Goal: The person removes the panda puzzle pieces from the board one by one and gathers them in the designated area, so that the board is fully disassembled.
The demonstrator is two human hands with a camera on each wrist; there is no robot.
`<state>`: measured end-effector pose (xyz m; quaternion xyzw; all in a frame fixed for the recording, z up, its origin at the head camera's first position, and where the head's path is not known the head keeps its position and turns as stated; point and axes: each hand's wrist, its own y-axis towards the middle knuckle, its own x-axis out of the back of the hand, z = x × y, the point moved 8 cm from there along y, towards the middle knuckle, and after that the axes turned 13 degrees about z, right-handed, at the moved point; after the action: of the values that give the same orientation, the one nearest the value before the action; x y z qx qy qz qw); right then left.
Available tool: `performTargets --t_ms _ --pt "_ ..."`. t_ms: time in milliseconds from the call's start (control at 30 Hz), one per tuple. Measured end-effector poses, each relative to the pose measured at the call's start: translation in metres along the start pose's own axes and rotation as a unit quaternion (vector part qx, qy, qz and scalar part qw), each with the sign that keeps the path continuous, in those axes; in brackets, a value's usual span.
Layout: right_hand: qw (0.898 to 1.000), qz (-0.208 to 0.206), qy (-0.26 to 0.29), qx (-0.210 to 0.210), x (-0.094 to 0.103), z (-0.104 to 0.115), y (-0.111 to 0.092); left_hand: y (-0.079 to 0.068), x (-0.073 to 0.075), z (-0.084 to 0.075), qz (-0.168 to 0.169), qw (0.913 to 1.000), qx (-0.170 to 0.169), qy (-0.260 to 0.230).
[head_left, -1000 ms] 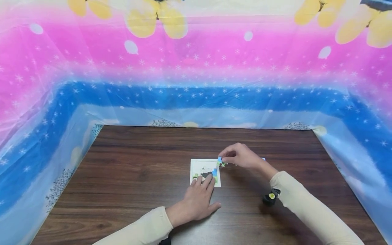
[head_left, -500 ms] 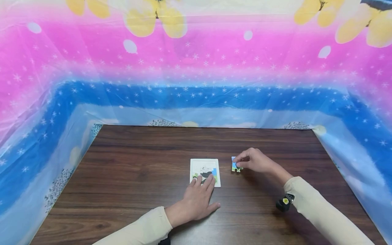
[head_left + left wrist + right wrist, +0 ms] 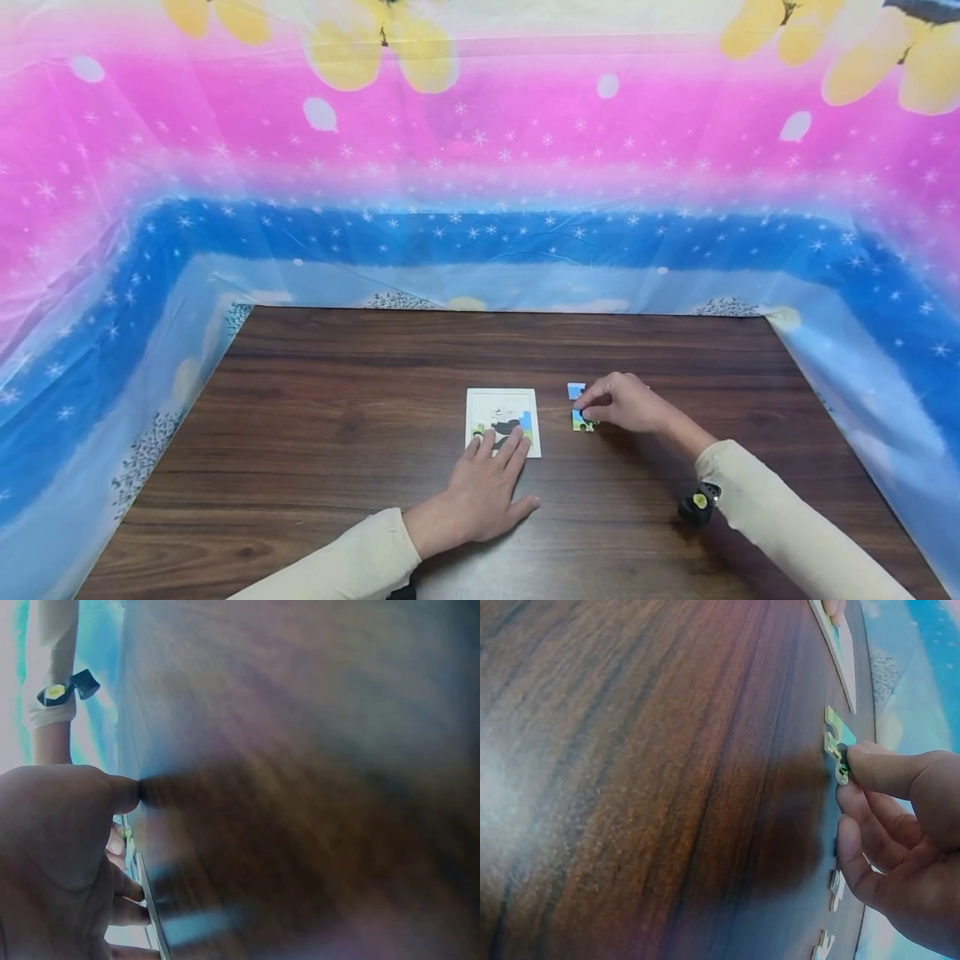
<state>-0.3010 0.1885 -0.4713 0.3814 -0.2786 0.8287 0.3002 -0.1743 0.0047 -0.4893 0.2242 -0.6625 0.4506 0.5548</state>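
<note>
My left hand (image 3: 491,492) lies with its fingers spread over the lower part of a white-framed puzzle board (image 3: 480,400). Some pieces are set in it, showing a black-and-white animal with blue and green around it. To the right of the board, my right hand (image 3: 626,402) pinches a blue and green puzzle piece (image 3: 581,421) between thumb and fingers, close to the table. In the right wrist view the thumb covers part of that piece (image 3: 832,735). Just beyond it in the head view lies a second, bluish puzzle piece (image 3: 576,389).
More loose puzzle pieces (image 3: 835,889) lie on the dark wood table (image 3: 337,400), past the right hand's fingers in the right wrist view. A pink and blue patterned cloth (image 3: 450,242) hangs around the table's back and sides.
My right hand has carried the puzzle piece from the board's upper right corner out to the right, then slightly nearer me, where the second piece now shows separately. My left hand has stayed put.
</note>
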Motion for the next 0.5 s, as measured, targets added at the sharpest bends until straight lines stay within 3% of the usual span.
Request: performTargets --t_ms 300,500 --pt "1.0 -0.009 -0.008 0.003 0.0 -0.001 0.003 0.0 -0.002 0.0 -0.001 1.0 0.005 0.003" --pt "1.0 -0.017 0.0 0.014 0.006 0.01 0.007 0.0 -0.003 -0.001 0.0 1.0 0.008 0.0"
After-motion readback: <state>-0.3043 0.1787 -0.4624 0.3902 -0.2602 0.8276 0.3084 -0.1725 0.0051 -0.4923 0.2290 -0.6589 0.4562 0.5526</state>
